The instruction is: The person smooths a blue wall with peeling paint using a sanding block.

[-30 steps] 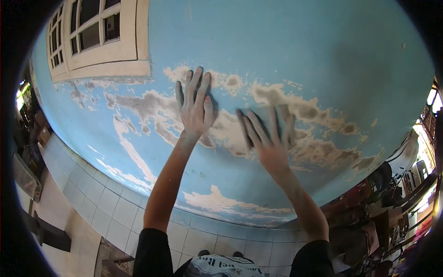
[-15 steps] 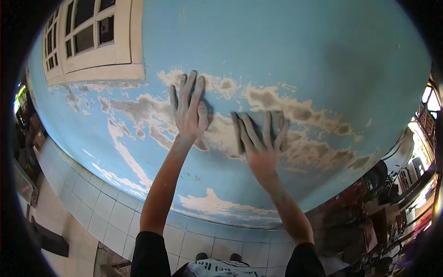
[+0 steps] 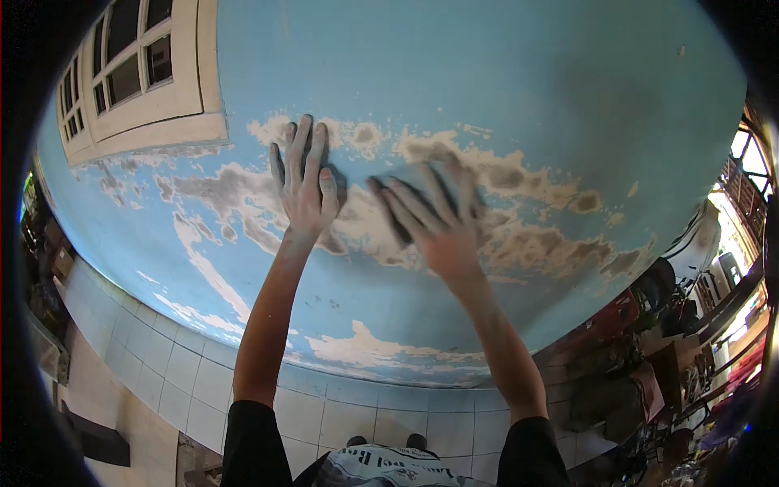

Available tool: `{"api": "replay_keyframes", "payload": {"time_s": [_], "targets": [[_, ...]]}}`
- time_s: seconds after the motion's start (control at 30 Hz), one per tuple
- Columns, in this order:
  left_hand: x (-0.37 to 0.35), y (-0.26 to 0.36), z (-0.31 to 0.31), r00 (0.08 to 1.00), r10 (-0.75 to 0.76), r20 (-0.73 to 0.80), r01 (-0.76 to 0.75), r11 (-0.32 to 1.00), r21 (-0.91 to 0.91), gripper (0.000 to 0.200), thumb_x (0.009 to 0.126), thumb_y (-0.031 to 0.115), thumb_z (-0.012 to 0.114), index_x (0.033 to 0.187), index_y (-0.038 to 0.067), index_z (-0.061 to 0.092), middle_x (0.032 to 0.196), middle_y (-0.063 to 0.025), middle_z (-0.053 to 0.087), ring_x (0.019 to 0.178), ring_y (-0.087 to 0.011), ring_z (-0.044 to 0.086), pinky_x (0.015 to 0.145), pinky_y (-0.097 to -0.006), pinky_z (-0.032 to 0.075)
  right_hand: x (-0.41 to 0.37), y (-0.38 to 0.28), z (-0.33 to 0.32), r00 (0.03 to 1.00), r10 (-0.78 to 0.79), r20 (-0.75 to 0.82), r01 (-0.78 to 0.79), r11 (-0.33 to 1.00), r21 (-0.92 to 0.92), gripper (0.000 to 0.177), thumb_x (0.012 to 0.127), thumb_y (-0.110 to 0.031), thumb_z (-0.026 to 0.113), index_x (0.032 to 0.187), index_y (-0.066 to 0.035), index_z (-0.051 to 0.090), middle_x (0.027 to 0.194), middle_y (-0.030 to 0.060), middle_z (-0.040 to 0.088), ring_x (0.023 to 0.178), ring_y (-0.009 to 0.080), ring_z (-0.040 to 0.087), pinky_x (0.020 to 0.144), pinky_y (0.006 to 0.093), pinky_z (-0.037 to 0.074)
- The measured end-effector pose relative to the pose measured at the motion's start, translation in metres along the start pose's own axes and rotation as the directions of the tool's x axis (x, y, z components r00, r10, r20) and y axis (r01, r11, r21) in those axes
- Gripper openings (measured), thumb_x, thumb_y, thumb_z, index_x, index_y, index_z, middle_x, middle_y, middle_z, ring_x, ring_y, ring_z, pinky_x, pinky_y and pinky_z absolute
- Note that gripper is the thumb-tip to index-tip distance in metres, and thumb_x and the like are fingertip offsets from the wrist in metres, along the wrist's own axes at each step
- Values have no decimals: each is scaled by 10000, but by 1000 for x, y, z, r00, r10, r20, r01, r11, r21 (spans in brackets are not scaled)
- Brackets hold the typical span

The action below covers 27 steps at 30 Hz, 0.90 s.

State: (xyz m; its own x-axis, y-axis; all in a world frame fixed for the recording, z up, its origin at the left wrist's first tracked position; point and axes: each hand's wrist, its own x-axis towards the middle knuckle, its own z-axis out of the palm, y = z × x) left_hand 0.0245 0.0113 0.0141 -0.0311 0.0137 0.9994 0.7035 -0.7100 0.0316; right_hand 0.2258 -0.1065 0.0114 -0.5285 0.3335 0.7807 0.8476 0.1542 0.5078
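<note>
Sky-blue painted wall (image 3: 487, 65) fills most of the view, directly ahead of the person, its surface broken by irregular cream and grey patches (image 3: 519, 174). Nearest are a pale shirt with dark lettering (image 3: 385, 467) and two black sleeves (image 3: 256, 438), with a pair of dark shoe tips (image 3: 416, 441) on the pale square-tiled floor (image 3: 349, 422) just beyond.

Further out, the change under way is at the right hand (image 3: 449, 247): it is blurred by motion, its fingers (image 3: 414, 203) spread wide and angled over the patches, so that hand appears to be rubbing the wall. Whether anything thin lies beneath it, I cannot tell. The left hand (image 3: 307, 207) shows sharper, laid against the wall beside it, its dusty grey fingers extended and slightly apart, with nothing visibly held; it looks more like a brace.

Beyond the hands, at the upper left, is a cream-framed window with dark panes (image 3: 162, 109), and grey-stained patches run just below its sill.
</note>
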Motion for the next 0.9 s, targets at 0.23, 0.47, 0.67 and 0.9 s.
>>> {"api": "replay_keyframes", "payload": {"time_s": [0.23,0.47,0.67,0.9], "targets": [[1,2,5,998,19,-54,-18,1000,19,504,1007,290,244,1373,55,498,1431,-145,459,1361,-339,375,1125,-552,176,-22,9,-11,908,412,-69,-372,872,319,441,863,-51,546,1295,-130,585,1379,17,537,1314,337,437,1141,570,206],[2,2,3,997,28,-65,-27,999,29,500,998,277,251,1354,46,516,1407,-153,487,1351,-337,392,1122,-553,178,-50,65,-22,725,642,-249,-386,678,625,553,836,-126,593,1374,-65,485,1418,169,467,1302,403,426,1126,606,164],[5,5,5,993,68,-95,-61,995,77,499,995,258,246,1371,43,494,1422,-149,471,1366,-335,372,1128,-543,185,-80,42,-8,870,493,-32,-489,869,74,610,885,-341,534,1422,-75,423,1449,217,403,1349,421,346,1126,622,125],[5,7,2,995,72,-71,-65,993,101,495,993,247,247,1383,41,472,1439,-153,446,1367,-332,368,1135,-526,179,-22,107,-50,746,642,-175,-653,758,-3,621,914,-285,471,1468,-45,323,1508,196,318,1393,428,266,1111,660,52]]}}
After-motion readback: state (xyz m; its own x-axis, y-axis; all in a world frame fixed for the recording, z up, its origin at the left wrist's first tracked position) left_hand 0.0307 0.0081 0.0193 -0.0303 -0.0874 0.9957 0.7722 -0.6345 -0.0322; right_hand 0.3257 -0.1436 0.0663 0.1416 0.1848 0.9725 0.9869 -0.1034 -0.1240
